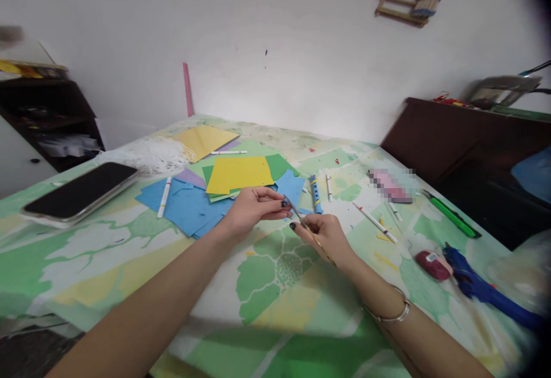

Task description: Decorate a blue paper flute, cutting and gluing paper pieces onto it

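My right hand (pixel 329 239) is closed around slim scissors (pixel 301 218) with a gold-coloured handle. Their metal blades point up and left toward my left fingertips. My left hand (pixel 257 210) is pinched shut right at the blade tips; whatever it holds is too small and covered to name. Behind my hands lie a yellow paper sheet (pixel 239 172), a cut blue paper piece (pixel 291 187) and larger blue sheets (pixel 189 209). A small blue rolled strip with yellow bands (pixel 316 194) sits just beyond my right hand.
A phone (pixel 81 191) and white string (pixel 150 157) lie at left. Several white markers, one of them a marker (pixel 375 223), are scattered about. To the right are a green cutter knife (pixel 451 214), a dark red object (pixel 434 264) and a blue glue gun (pixel 486 289).
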The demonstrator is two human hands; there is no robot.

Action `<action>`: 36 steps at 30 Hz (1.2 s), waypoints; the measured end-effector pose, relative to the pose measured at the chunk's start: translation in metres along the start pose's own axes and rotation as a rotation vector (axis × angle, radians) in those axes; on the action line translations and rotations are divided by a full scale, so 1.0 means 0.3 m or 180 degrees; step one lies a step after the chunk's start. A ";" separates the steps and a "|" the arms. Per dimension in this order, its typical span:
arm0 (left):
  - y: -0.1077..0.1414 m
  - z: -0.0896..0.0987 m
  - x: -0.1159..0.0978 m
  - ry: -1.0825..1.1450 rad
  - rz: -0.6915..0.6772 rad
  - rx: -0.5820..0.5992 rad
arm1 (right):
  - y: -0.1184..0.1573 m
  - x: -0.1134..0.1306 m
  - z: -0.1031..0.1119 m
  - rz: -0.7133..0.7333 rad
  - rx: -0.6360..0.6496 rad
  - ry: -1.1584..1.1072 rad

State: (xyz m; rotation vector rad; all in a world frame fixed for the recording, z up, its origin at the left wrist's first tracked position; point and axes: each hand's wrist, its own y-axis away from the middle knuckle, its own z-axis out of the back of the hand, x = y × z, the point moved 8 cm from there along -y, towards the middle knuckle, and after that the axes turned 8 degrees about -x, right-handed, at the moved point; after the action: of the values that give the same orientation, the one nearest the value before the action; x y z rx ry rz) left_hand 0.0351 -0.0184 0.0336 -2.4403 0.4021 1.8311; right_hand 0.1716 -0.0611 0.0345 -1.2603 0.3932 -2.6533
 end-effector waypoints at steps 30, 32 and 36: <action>-0.016 0.006 -0.001 -0.0145 -0.0046 0.0148 | -0.007 -0.011 0.005 -0.0167 0.0126 -0.0008; -0.018 0.007 0.000 -0.0163 -0.0048 0.0154 | -0.007 -0.010 0.006 -0.0171 0.0135 -0.0005; -0.018 0.006 0.002 -0.0160 -0.0076 0.0179 | -0.008 -0.012 0.006 -0.0183 0.0140 0.0016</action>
State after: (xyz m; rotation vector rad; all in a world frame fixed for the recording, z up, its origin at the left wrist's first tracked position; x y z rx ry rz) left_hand 0.0348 -0.0128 0.0320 -2.3471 0.4133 1.8416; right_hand 0.1753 -0.0582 0.0336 -1.2708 0.3020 -2.6975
